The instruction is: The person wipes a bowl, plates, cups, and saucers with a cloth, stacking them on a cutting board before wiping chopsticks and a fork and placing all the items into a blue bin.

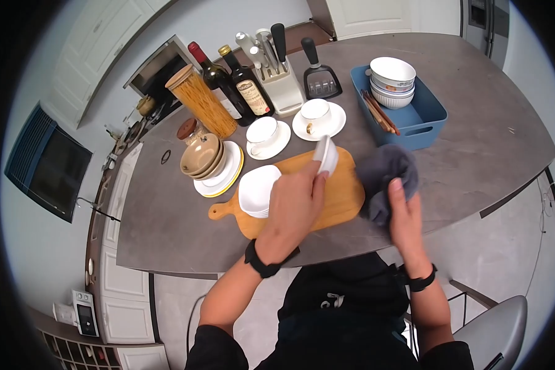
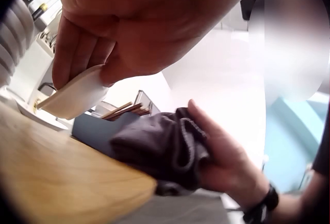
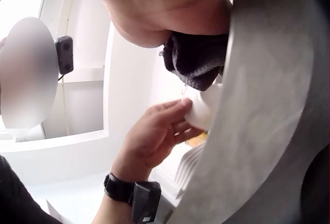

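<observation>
In the head view my left hand (image 1: 295, 200) pinches a small white dish (image 1: 328, 158), tilted on edge above the wooden cutting board (image 1: 342, 200). The left wrist view has this dish (image 2: 80, 96) between thumb and fingers, over the board. My right hand (image 1: 406, 217) grips a bunched dark grey cloth (image 1: 393, 169) just past the board's right end, thumb on top. From the right wrist, the cloth (image 3: 193, 61) hangs close to the dish (image 3: 205, 108). A stack of white square bowls (image 1: 258, 190) stands on the board, left of my left hand.
A blue bin (image 1: 428, 126) with bowls and chopsticks stands at the right. Behind the board are two cups on saucers (image 1: 330, 123), a knife block (image 1: 283, 92), dark bottles (image 1: 250, 89) and a spaghetti jar (image 1: 206, 108). Brown bowls (image 1: 200, 154) sit on plates at the left.
</observation>
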